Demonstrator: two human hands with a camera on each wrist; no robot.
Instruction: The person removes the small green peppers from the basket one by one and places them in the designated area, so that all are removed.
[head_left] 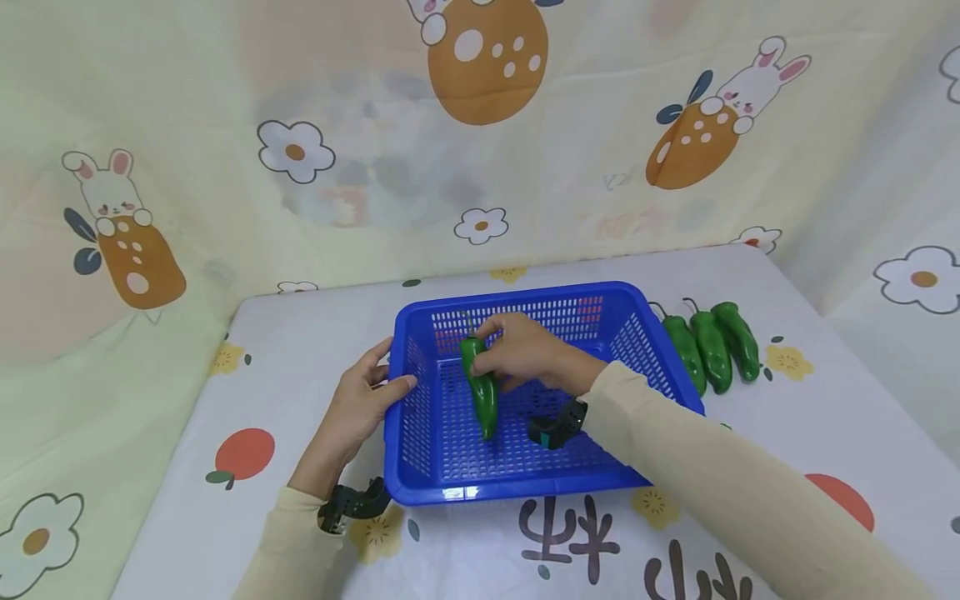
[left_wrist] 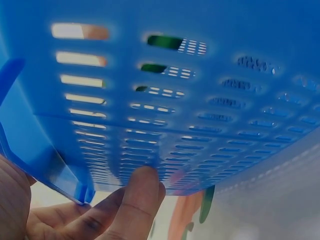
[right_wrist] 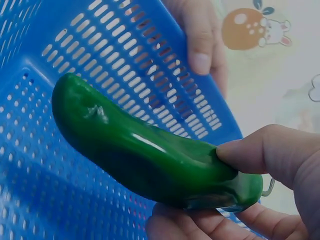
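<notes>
A long green pepper [head_left: 481, 392] is pinched near its stem end by my right hand [head_left: 517, 350], inside the blue plastic basket [head_left: 510, 496]. The right wrist view shows the thumb on one side of the glossy pepper [right_wrist: 135, 150] and fingers beneath, its blunt tip pointing away. My left hand [head_left: 367, 392] grips the basket's left rim, thumb over the inner edge and fingers outside. In the left wrist view those fingers [left_wrist: 137, 205] lie against the slotted outer wall. Apart from the held pepper, basket floor shows through its grid.
Several more green peppers [head_left: 712, 346] lie side by side on the tablecloth just right of the basket. A patterned cloth [head_left: 480, 167] with rabbits and flowers hangs behind the table. Both wrists wear dark straps with small devices.
</notes>
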